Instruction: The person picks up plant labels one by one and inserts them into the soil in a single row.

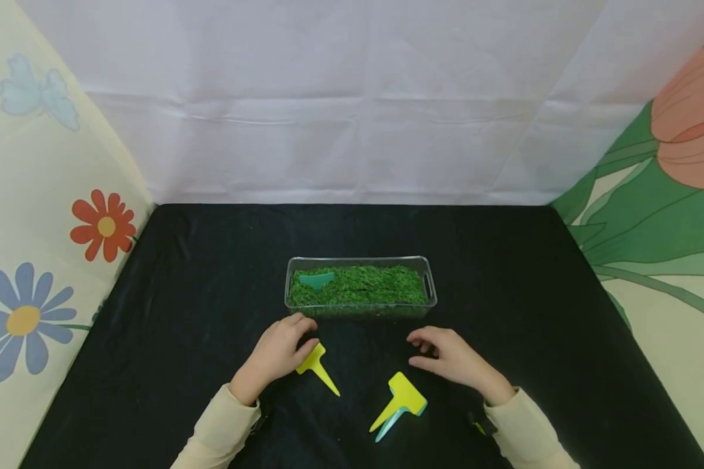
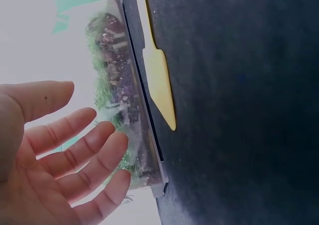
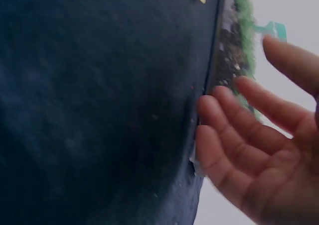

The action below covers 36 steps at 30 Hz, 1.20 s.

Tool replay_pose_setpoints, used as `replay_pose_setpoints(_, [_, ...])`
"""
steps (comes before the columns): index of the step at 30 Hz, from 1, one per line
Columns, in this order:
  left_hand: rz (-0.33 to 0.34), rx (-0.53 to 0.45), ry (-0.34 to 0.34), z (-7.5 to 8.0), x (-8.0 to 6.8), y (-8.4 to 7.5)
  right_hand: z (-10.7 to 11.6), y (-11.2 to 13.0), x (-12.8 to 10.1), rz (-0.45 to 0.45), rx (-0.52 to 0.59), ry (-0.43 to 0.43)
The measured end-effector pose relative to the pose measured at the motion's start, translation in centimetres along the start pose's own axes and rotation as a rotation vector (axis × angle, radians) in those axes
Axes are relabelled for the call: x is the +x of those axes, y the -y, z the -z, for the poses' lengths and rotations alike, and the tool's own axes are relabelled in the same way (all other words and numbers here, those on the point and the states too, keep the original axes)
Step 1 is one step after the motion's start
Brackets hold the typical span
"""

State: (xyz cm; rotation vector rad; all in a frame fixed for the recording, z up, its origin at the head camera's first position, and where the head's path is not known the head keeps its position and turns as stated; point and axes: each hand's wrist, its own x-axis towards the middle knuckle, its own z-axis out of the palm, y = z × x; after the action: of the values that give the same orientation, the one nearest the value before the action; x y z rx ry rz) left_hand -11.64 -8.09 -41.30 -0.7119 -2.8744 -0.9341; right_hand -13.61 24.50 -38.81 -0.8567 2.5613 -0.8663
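Observation:
A clear plastic tray (image 1: pixel 429 284) filled with green grass stands mid-table, and a teal plant label (image 1: pixel 316 280) lies on the grass at its left end. My left hand (image 1: pixel 296 337) rests in front of the tray beside a yellow plant label (image 1: pixel 317 369) lying on the cloth. In the left wrist view that hand (image 2: pixel 75 155) has its fingers spread and holds nothing, with the yellow label (image 2: pixel 159 85) apart from it. My right hand (image 1: pixel 429 352) hovers relaxed and empty just above a yellow label (image 1: pixel 403 395) stacked on a teal one (image 1: pixel 394 420). The right wrist view shows the right hand (image 3: pixel 249 130) open near the tray (image 3: pixel 233 51).
A black cloth (image 1: pixel 182 293) covers the table. White sheeting forms the back wall, and flowered fabric panels (image 1: pixel 47 260) close in the left and right sides. Bare cloth stretches on both sides of the tray.

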Motion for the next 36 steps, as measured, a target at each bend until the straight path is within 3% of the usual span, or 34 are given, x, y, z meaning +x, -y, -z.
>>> replay_pose_setpoints(4, [-0.003,-0.004,-0.008,0.0,0.0,0.0,-0.3,0.2,0.1,-0.034,-0.043,0.112])
replay_pose_setpoints(15, [-0.022,-0.011,-0.015,-0.2,0.2,0.0,-1.1,0.5,0.3,-0.029,-0.133,0.141])
replay_pose_setpoints(20, [-0.036,-0.018,-0.022,-0.2,0.4,-0.1,-1.6,0.8,0.3,-0.014,-0.226,0.129])
replay_pose_setpoints(36, [-0.032,-0.022,-0.028,0.0,0.3,0.0,-1.8,1.0,0.2,0.071,-0.308,0.054])
